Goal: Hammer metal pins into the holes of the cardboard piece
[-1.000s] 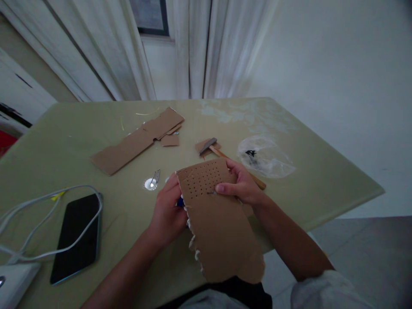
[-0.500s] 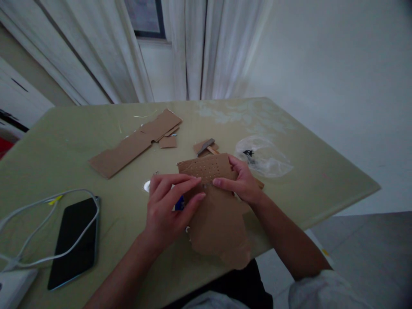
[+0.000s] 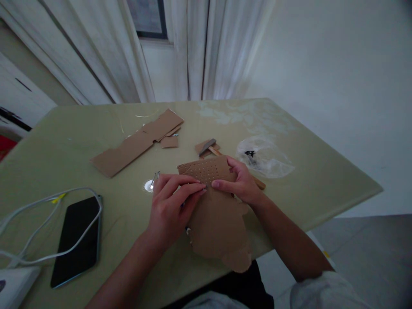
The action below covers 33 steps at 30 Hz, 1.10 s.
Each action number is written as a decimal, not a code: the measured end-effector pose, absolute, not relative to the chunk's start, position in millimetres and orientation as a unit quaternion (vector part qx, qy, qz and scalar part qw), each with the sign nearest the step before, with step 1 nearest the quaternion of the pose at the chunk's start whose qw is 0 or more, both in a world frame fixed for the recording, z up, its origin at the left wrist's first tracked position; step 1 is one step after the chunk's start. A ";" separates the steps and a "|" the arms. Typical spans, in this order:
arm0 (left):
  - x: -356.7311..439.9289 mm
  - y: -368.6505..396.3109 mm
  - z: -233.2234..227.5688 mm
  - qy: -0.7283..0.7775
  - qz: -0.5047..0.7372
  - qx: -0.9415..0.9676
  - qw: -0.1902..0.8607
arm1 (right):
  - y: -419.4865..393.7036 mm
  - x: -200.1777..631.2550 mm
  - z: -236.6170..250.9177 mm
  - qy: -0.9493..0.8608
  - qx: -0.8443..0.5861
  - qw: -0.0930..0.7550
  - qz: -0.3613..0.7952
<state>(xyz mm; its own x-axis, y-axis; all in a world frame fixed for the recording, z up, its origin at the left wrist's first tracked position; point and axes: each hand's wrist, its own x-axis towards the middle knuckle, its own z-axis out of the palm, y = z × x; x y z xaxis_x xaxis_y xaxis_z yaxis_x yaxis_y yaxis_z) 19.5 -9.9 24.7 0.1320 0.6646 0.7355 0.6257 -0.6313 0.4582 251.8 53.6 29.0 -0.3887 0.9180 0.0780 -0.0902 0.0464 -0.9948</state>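
Observation:
A brown cardboard piece (image 3: 219, 227) with rows of small punched holes across its upper part is held up over the table's front edge. My right hand (image 3: 240, 180) grips its right side, thumb on the face and fingers behind. Against the cardboard, just below the holes, my left hand (image 3: 177, 197) is closed in a pinch. A tiny greyish bit shows at those fingertips, too small to name. Left of that hand, a few thin nails (image 3: 156, 176) stick up beside a shiny white round spot (image 3: 149, 186). Behind the cardboard lies a hammer (image 3: 207, 147), its handle partly covered.
Long cardboard strips (image 3: 135, 143) lie at the back left of the table (image 3: 309, 189). A clear plastic bag (image 3: 267, 159) with something black inside is at the right. A dark phone or tablet (image 3: 77, 240) lies front left, crossed by a white cable (image 3: 41, 259) near a white box (image 3: 19, 285).
My left fingertips have closed into a pinch and moved slightly right and down on the cardboard. My right hand keeps its grip. The view has shifted slightly.

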 end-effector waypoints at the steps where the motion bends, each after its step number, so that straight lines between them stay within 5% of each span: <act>1: 19.4 -10.2 24.8 0.428 0.499 0.754 0.016 | 53.5 251.5 29.0 -0.586 -0.351 0.423 0.595; 15: 15.4 -13.5 18.7 0.370 0.537 0.755 0.071 | 52.1 251.7 29.5 -0.582 -0.361 0.411 0.602; 22: -4.9 1.7 23.8 0.540 0.579 0.606 0.079 | 49.6 249.8 31.4 -0.543 -0.349 0.420 0.638; 33: -73.1 40.5 5.5 0.813 0.116 0.564 0.087 | 49.9 253.0 27.9 -0.513 -0.333 0.441 0.657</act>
